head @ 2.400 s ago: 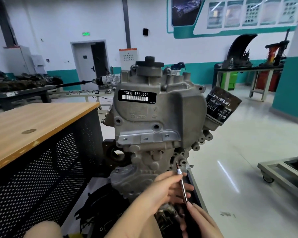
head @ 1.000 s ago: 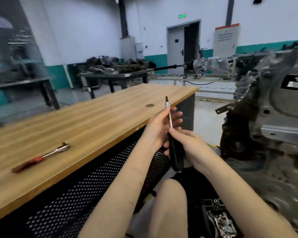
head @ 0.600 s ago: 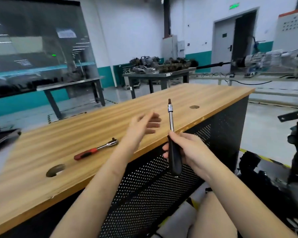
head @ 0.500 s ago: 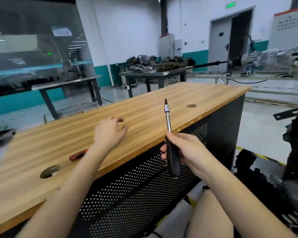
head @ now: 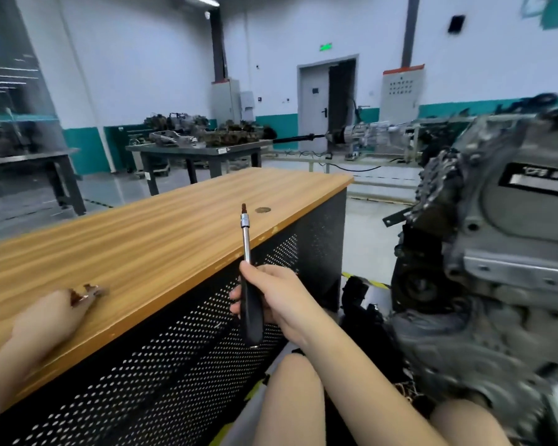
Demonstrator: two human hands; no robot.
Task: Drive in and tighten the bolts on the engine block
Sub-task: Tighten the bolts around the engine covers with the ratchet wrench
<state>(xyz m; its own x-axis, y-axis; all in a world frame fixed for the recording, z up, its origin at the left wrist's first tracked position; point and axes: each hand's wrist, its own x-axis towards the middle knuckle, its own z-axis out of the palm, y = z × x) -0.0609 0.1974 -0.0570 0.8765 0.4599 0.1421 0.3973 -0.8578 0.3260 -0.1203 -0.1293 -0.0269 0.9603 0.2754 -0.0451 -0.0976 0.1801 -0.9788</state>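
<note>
A: Item one, driver?
B: Black-handled screwdriver with a long silver shank and dark bit (head: 247, 272). Held upright, bit uppermost, in front of the bench's near edge. The right hand (head: 276, 300) grasps the handle, fingers wrapped round it.

A: Item two, other hand?
B: Left hand (head: 47, 320), lying on the light wooden benchtop (head: 161, 239) near its front edge. Fingers closed over a red-handled ratchet wrench (head: 89, 291); only a scrap of red grip and a blurred metal end show past the fingertips.

A: Item three, the workpiece?
B: Grey cast-metal engine block (head: 509, 252), at the right of the view, well apart from both hands and from the driver. Black label with white characters on its upper face, blurred beyond reading. Bolts cannot be made out.

A: Fixtures?
B: Black perforated metal panel (head: 181, 358) forming the bench front. Small round dark disc (head: 264, 210) set in the benchtop just beyond the driver's tip. Dark metal table (head: 200, 152) in the background, loaded with engine parts. Grey door (head: 313, 104) in the far wall, with a green sign (head: 326, 46) above it.
</note>
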